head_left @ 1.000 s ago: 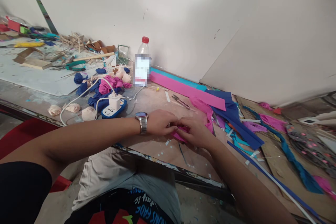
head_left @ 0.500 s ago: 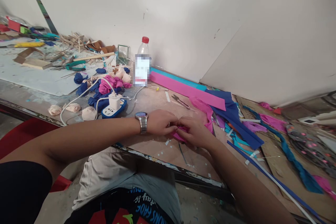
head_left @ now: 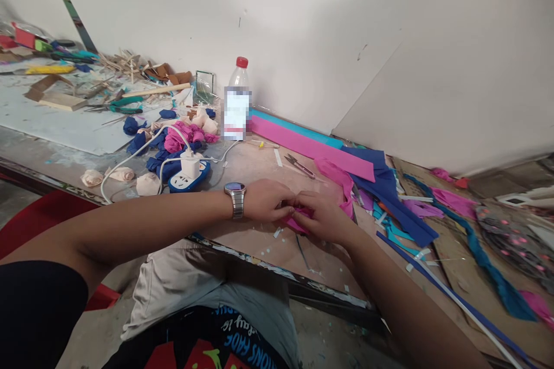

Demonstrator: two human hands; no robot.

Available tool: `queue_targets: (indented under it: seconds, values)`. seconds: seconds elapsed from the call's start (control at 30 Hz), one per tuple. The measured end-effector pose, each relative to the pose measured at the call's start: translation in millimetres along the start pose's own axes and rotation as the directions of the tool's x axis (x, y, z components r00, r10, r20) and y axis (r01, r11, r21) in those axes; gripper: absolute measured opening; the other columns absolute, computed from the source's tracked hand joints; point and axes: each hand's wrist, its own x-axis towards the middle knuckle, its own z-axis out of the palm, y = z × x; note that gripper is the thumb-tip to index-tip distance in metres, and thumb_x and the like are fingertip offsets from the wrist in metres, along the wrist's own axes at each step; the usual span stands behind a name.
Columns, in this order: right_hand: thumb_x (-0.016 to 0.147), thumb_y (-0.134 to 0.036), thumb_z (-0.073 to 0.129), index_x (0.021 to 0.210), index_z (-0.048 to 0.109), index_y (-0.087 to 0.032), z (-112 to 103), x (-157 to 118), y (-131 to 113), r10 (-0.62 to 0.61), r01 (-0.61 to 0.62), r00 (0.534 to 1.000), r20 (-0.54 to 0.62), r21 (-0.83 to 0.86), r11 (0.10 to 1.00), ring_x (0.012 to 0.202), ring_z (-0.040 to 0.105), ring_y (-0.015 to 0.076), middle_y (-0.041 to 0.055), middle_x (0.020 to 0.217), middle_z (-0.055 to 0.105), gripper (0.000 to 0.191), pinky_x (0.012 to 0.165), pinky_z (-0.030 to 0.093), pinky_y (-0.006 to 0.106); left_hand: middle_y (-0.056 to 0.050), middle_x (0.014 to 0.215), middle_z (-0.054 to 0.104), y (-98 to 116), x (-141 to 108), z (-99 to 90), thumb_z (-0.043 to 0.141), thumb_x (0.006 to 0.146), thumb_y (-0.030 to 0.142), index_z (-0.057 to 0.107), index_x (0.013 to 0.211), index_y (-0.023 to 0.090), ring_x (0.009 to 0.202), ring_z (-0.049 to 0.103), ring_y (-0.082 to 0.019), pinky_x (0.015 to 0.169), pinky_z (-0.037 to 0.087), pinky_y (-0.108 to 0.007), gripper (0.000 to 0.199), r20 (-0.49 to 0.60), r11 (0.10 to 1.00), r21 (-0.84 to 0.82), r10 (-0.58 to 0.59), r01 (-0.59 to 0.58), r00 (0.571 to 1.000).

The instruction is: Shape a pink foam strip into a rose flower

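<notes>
Over the table's front part, my left hand (head_left: 268, 200), with a metal-band watch on its wrist, meets my right hand (head_left: 319, 216). Both have their fingers closed on a piece of pink crepe paper (head_left: 298, 225), which shows partly beneath and between them. My fingertips nearly touch, and their exact hold is partly hidden. Just behind my right hand lies a loose pink crepe strip (head_left: 335, 174); whether it joins the held piece is hidden. Small scissors (head_left: 299, 166) rest on the table beyond my hands.
A red-capped bottle (head_left: 239, 78) stands near the wall. Left of it are crumpled paper flowers (head_left: 179, 135) and a blue power strip (head_left: 188, 180) with white cables. Folded pink paper (head_left: 311, 147) and dark blue paper (head_left: 389, 202) lie right. Pliers (head_left: 125, 105) sit farther left.
The view has shifted very slightly. Both hands stay together on the pink crepe paper, with only tiny finger movement.
</notes>
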Motion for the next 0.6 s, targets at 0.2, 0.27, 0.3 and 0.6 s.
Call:
queue_targets:
  seconds: [0.2,0.27,0.3,0.6]
  values:
    - [0.091,-0.026,0.058,0.104,0.073,-0.024,-2.1,0.9,-3.1,-0.001,0.001,1.0,0.007,0.008,1.0,0.092,0.067,0.0229,0.0074,0.098,0.073,0.02,0.085,0.054,0.037,-0.005,0.092,0.073,2.2,1.0,-2.4,0.052,0.094,0.036,0.069,0.095,0.02,0.082,0.064,-0.019,0.069,0.042,-0.03,0.024,0.011,1.0,-0.012,0.015,-0.015,1.0]
    - [0.091,-0.025,0.057,0.103,0.073,-0.024,-1.9,1.0,-3.0,-0.001,0.001,1.0,0.011,0.005,1.0,0.093,0.067,0.0228,0.0076,0.098,0.073,0.02,0.085,0.054,0.037,-0.005,0.093,0.073,2.7,1.2,-2.7,0.052,0.094,0.036,0.069,0.096,0.02,0.082,0.065,-0.018,0.07,0.042,-0.03,0.024,0.01,1.0,-0.015,0.012,-0.012,1.0]
    - [0.091,-0.025,0.057,0.103,0.073,-0.023,-1.7,0.9,-2.8,-0.001,0.001,1.0,0.015,0.003,1.0,0.093,0.067,0.0228,0.0076,0.098,0.073,0.02,0.085,0.053,0.037,-0.005,0.094,0.073,2.7,1.2,-2.7,0.052,0.094,0.036,0.069,0.097,0.02,0.083,0.065,-0.018,0.07,0.042,-0.03,0.024,0.01,1.0,-0.015,0.009,-0.009,1.0]
    - [0.091,-0.024,0.056,0.104,0.072,-0.023,-1.6,0.7,-2.5,-0.002,0.002,1.0,0.023,0.002,1.0,0.094,0.066,0.0229,0.0076,0.1,0.072,0.021,0.085,0.053,0.037,-0.004,0.093,0.073,1.3,0.7,-2.5,0.051,0.094,0.036,0.069,0.095,0.02,0.082,0.064,-0.018,0.068,0.039,-0.03,0.023,0.009,0.999,-0.008,0.035,-0.035,0.999]
